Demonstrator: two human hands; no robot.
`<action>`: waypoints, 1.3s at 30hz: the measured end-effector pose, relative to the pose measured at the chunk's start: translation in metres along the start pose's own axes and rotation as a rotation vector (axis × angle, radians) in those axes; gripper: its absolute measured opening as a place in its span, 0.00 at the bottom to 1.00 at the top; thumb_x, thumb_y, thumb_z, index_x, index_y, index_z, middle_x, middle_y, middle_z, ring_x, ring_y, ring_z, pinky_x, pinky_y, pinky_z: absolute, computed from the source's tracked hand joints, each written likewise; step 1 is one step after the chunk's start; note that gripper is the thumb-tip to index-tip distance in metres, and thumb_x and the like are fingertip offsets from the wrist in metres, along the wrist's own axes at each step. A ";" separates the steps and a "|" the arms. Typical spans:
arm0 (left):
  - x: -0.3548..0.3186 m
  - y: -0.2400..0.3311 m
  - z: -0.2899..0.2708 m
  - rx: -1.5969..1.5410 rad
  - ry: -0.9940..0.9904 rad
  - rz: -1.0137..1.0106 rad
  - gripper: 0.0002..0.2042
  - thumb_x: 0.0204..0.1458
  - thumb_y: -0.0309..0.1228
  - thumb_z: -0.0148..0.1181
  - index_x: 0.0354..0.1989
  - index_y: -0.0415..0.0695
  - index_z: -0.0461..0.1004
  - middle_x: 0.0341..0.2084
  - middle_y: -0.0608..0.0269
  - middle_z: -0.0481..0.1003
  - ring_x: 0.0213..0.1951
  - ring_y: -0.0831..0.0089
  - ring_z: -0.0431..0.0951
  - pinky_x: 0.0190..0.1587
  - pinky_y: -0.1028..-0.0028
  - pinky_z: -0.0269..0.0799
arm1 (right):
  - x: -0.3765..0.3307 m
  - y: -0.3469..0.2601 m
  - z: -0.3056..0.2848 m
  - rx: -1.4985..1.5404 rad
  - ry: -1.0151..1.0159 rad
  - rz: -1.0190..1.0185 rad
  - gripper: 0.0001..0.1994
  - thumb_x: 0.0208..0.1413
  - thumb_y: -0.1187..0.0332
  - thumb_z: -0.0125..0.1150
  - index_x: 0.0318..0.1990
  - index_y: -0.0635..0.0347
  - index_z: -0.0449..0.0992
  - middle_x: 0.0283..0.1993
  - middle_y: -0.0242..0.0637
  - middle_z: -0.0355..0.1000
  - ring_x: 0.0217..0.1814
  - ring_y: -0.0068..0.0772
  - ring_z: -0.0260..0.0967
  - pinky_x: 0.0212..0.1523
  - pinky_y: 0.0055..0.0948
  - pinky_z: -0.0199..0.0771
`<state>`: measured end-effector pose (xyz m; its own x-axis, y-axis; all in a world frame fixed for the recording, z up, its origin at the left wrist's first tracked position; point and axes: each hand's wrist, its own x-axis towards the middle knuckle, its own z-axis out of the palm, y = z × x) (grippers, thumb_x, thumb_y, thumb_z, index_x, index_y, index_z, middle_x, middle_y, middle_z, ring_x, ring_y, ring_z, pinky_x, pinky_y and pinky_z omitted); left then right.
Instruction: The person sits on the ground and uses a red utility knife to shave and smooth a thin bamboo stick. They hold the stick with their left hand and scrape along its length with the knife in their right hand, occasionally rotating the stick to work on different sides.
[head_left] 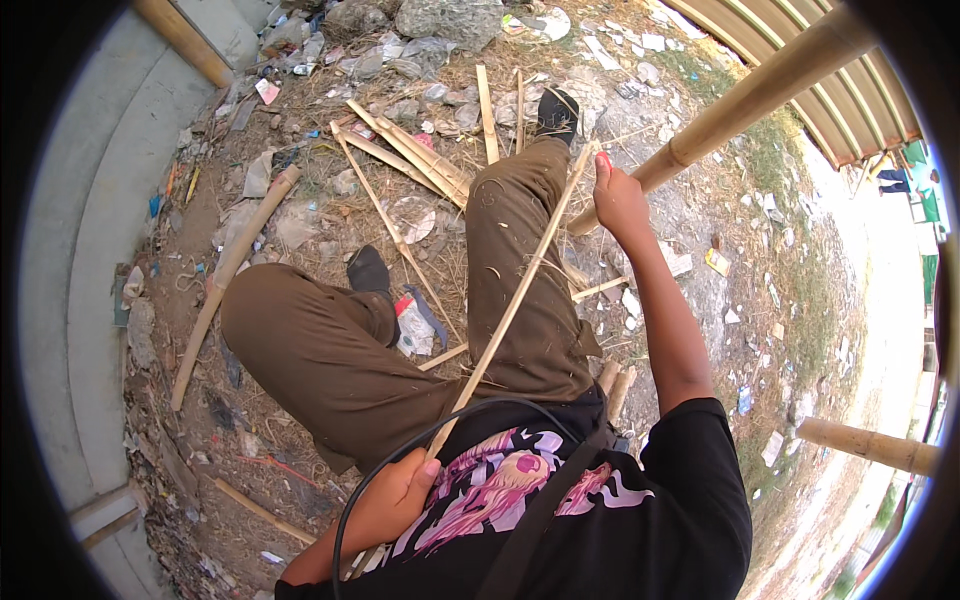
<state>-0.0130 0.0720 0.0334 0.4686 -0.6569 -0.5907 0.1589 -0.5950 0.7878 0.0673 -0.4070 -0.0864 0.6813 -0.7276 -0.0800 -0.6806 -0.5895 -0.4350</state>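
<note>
A long, thin bamboo strip runs slantwise from my waist up past my bent knee. My left hand is closed around its lower end, close against my shirt. Near the strip's far end, my right hand is a closed fist with the thumb up. A small red piece shows by that thumb, touching or very near the strip's tip; most of what this hand grips is hidden. Pale shavings cling to my brown trousers.
Split bamboo pieces lie ahead of my legs. A bamboo pole slants close by my right hand, and a cut one lies at left. A grey wall bounds the left side. Litter and stones cover the ground.
</note>
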 end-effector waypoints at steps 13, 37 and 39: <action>0.011 -0.005 0.014 -0.365 0.099 -0.113 0.19 0.74 0.41 0.39 0.48 0.38 0.71 0.17 0.74 0.61 0.18 0.86 0.60 0.21 0.81 0.53 | -0.154 -0.067 -0.028 0.092 -0.218 -0.661 0.22 0.70 0.50 0.49 0.34 0.61 0.69 0.19 0.50 0.71 0.23 0.60 0.72 0.26 0.53 0.69; 0.030 0.029 0.037 0.229 0.259 0.185 0.14 0.70 0.34 0.42 0.45 0.38 0.73 0.16 0.46 0.70 0.22 0.47 0.76 0.31 0.58 0.70 | -0.164 -0.052 -0.069 -0.021 -0.223 -0.513 0.24 0.72 0.48 0.43 0.36 0.62 0.71 0.21 0.52 0.73 0.26 0.62 0.74 0.27 0.55 0.72; 0.036 0.045 0.031 0.203 0.193 0.071 0.14 0.71 0.34 0.42 0.46 0.38 0.73 0.16 0.45 0.70 0.21 0.46 0.75 0.31 0.57 0.70 | -0.188 -0.058 -0.069 0.067 -0.277 -0.522 0.24 0.72 0.49 0.45 0.36 0.62 0.70 0.20 0.52 0.72 0.25 0.62 0.74 0.26 0.55 0.70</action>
<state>-0.0162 0.0070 0.0422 0.6320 -0.6114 -0.4762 -0.0478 -0.6441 0.7635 -0.0396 -0.2599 0.0155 0.9725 -0.2230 -0.0675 -0.2240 -0.8149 -0.5347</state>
